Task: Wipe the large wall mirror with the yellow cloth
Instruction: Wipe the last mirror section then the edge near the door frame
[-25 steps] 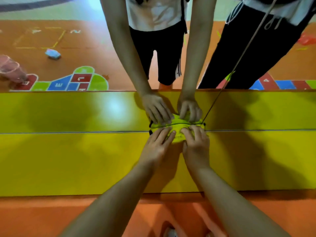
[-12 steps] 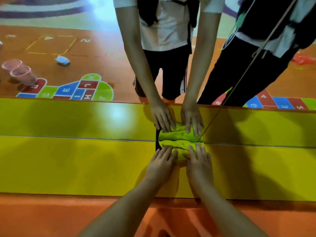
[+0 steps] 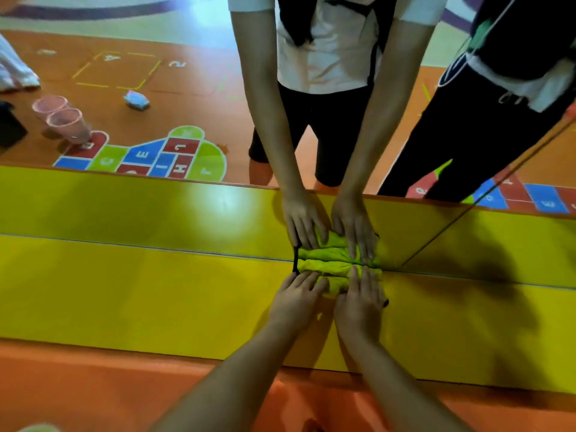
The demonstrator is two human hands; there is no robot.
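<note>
While left hand [image 3: 297,302] and right hand [image 3: 361,305] press cloth [image 3: 327,272] onto mirror [image 3: 156,210] at its bottom edge, centre-right, fingers straight and slightly spread, wiping looks underway; next probably needs an even-pressure sideways slide.

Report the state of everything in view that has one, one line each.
left hand: open, fingers straight, pressing on the yellow cloth.
right hand: open, fingers straight, pressing on the yellow cloth beside the left hand.
yellow cloth: bunched, held at the bottom edge of the mirror.
mirror: upright, touched by the yellow cloth only at its lowest strip.
pink cups: upright, side by side, seen in the mirror.
</note>
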